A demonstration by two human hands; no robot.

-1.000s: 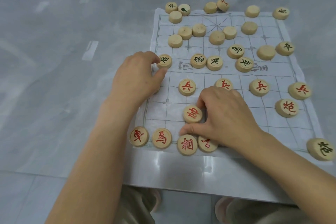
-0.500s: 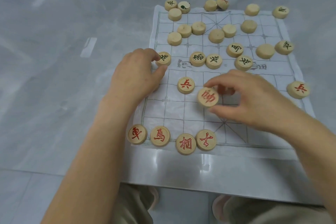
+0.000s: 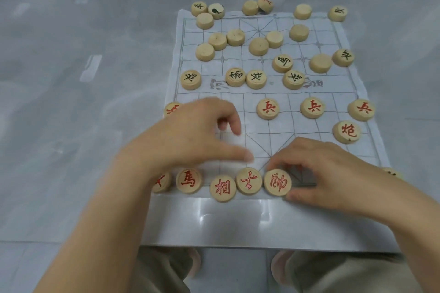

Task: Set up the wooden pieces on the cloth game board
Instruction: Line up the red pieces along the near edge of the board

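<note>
The floor (image 3: pixel 71 102) around you is grey, marble-patterned tile with a seam across the lower left of the frame and a pale glare patch at the left. On it lies a glossy pale sheet (image 3: pixel 238 221), and the cloth board (image 3: pixel 259 131) is spread over that, wrinkled along its edges. Your trousers (image 3: pixel 333 273) show at the bottom edge.

Your right hand (image 3: pixel 328 169), at lower right, has its grip closed on a red-lettered disc (image 3: pixel 277 182), forefinger at the far rim and thumb at the near rim. The disc sits flat on the cloth's near edge, touching the right end of the near row (image 3: pixel 223 187) of red-lettered pieces.

Your left hand (image 3: pixel 190 135) is blurred over the left centre of the board, fingers curled and thumb stretched to the right. You cannot tell whether that grip holds anything.

Above your hands, the red soldier pieces (image 3: pixel 313 107) stand in a line across the board, one at the left half hidden by your left hand. A single red piece (image 3: pixel 346 131) sits near the right edge. The black-lettered pieces (image 3: pixel 235 77) are scattered across the middle, and the blank-faced pieces (image 3: pixel 217 41) lie in the upper part. Some stray pieces (image 3: pixel 198 8) rest off the cloth at the top of the frame.
</note>
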